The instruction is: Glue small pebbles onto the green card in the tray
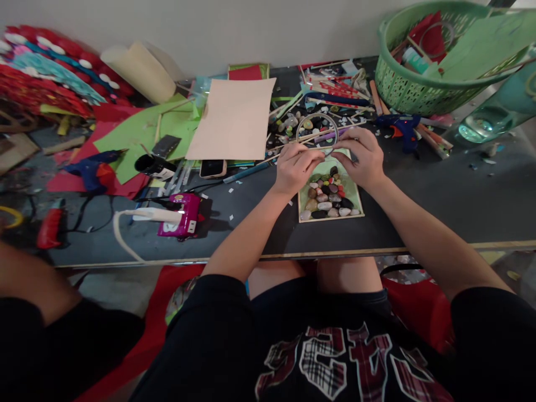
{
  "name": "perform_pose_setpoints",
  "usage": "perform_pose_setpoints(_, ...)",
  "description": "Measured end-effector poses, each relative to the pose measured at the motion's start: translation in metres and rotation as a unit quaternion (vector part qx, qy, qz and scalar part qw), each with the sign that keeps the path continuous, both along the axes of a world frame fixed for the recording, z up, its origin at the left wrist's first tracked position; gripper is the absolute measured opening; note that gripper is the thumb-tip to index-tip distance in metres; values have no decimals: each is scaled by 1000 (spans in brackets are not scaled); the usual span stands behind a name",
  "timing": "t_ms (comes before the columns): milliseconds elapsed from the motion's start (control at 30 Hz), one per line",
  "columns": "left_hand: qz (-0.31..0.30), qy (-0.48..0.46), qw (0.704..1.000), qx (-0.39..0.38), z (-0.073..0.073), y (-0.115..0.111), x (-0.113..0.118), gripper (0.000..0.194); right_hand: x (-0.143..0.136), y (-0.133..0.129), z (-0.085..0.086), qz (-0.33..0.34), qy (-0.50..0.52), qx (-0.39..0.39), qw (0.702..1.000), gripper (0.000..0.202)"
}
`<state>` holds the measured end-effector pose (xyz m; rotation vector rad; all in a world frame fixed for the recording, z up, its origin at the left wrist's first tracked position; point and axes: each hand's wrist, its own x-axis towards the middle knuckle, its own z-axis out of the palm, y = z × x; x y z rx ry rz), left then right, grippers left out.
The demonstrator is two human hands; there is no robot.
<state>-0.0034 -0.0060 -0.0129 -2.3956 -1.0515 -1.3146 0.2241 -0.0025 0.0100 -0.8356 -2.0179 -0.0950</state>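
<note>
Both hands meet over the top end of a small pebble picture (pixel 334 195), a pale green panel with a thin light frame and several rows of coloured stones. A thin, see-through ring that looks like a roll of tape (pixel 298 129) stands up between the fingers. My left hand (pixel 295 167) is closed, pinching its lower edge. From the other side my right hand (pixel 363 156) pinches near the same spot, thumb and forefinger together. Whether a strip is pulled loose there is too small to tell.
Behind my hands lie loose pebbles (pixel 292 119) and sticks. A beige sheet (pixel 234 117) partly covers a phone (pixel 213 168). Glue guns (pixel 402 127) lie on both sides. A purple power socket (pixel 188 215) has a cable. A green basket (pixel 412 89) stands right. Another person's arm (pixel 33 285) is at left.
</note>
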Motion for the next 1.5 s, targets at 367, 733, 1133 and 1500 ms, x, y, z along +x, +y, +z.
perform_pose_setpoints(367, -24, 2, 1000, 17, 6, 0, 2, 27, -1, -1, 0, 11, -19, -27, 999, 45)
perform_pose_setpoints(733, -76, 158, 984, 43, 16, -4, 2, 40, -6, -8, 9, 76, 87, -166, 979, 51)
perform_pose_setpoints(1133, -4, 16, 998, -66, 10, -1, -3, 31, -5, -1, 10, 24, 92, -101, 990, 53)
perform_pose_setpoints(1500, 1, 6, 999, -41, 10, 6, -6, 47, -6, 3, -1, 52, 18, -55, 997, 53)
